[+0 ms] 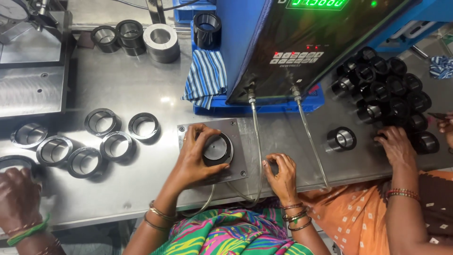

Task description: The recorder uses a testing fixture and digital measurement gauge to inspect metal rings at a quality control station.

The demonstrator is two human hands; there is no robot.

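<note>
My left hand (196,158) is wrapped around a dark metal ring (218,148) that sits on a square steel gauge plate (238,130) at the middle of the bench. My right hand (282,175) rests on the bench just right of the plate, fingers curled in with nothing visible in them, close to a thin cable (258,141). Behind the plate stands a blue measuring unit (283,47) with a green digital display and two cables running down toward me.
Several loose steel rings (101,121) lie on the left of the steel bench (141,80); more stand at the back. A stack of dark rings (387,89) fills the right. A co-worker's hand (397,145) reaches there; another person's hand (19,198) is at bottom left. A striped cloth (205,75) lies by the unit.
</note>
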